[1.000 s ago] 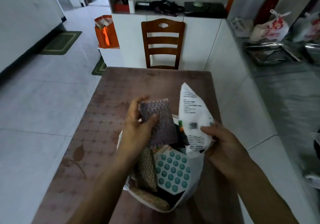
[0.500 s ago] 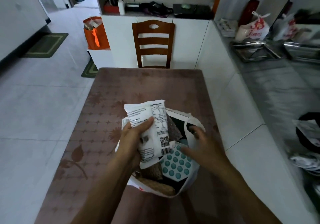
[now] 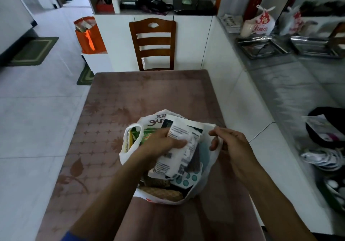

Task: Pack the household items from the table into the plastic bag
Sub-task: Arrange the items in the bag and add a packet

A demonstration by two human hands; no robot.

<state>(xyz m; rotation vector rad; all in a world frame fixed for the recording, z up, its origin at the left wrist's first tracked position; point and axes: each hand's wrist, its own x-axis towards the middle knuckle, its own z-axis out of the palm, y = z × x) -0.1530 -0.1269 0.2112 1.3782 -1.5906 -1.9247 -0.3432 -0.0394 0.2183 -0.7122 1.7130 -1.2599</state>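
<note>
White plastic bag on brown table, half-packed.
Left hand grips printed white packet inside bag mouth; right hand pinches bag rim at 3 o'clock.

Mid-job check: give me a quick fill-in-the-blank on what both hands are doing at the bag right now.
1. The left hand grips a white ____ over the plastic bag.
2. The right hand pinches the bag's ____.
3. The bag sits on the ____.

Missing words: packet; rim; table
</note>
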